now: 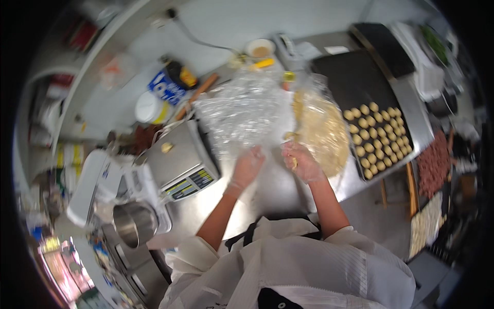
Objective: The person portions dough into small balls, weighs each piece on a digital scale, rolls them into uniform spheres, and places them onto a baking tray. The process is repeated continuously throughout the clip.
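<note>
Both my hands wear thin clear gloves over the steel table. My right hand (304, 164) is closed on a piece of pale dough (294, 162), which pokes out between the fingers. A short way to its left is my left hand (247, 169), near the crumpled clear plastic sheet (239, 110); blur hides how its fingers stand. A large slab of yellowish dough (321, 131), partly under clear film, lies just beyond my right hand. On the left, a small dough piece (166, 147) rests on the plate of a digital scale (177, 162).
A black baking tray (334, 67) at the right carries rows of small dough balls (380, 139). A stand mixer with a steel bowl (135, 224) stands at the left. Along the back are a rolling pin (198, 95), a white tub (150, 108) and a small bowl (260, 49).
</note>
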Demonstrator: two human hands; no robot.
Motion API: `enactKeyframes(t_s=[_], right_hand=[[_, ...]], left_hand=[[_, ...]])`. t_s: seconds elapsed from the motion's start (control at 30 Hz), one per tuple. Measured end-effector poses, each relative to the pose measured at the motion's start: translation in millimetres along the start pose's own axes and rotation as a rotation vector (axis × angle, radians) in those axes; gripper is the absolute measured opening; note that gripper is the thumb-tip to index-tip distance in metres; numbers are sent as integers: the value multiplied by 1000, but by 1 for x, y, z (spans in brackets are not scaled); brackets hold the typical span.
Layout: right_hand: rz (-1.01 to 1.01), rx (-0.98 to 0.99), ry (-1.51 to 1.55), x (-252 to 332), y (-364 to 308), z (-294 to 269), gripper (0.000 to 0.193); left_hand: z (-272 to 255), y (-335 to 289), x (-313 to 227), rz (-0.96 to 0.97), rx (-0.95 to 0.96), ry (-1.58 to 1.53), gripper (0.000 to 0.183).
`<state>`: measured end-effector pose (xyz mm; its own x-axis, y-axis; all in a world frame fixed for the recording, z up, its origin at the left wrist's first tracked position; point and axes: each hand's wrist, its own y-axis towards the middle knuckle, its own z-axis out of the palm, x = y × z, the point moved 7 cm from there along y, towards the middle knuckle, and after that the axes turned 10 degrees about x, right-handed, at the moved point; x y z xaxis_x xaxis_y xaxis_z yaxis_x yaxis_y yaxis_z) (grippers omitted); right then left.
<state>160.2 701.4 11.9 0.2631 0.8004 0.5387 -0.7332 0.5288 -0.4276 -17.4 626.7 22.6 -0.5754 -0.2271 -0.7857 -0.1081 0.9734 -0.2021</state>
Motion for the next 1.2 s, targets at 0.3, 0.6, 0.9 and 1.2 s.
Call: enactKeyframes(t_s=[0.3,0.6,0.9,1.2], right_hand=[[-422,422,-909,-82,126,256,46],[479,606,-940,-210,9,178,62],[-54,605,-1209,-284,-97,256,41],[118,581,-1474,-282,-115,254,31]], left_hand=[[12,-238,111,-498,-273,-342,42],[-52,-297,85,-348,-875,-75,78],[-82,-206,90,-27,-98,2,78],[-46,-215,71,24,48,-394,43]])
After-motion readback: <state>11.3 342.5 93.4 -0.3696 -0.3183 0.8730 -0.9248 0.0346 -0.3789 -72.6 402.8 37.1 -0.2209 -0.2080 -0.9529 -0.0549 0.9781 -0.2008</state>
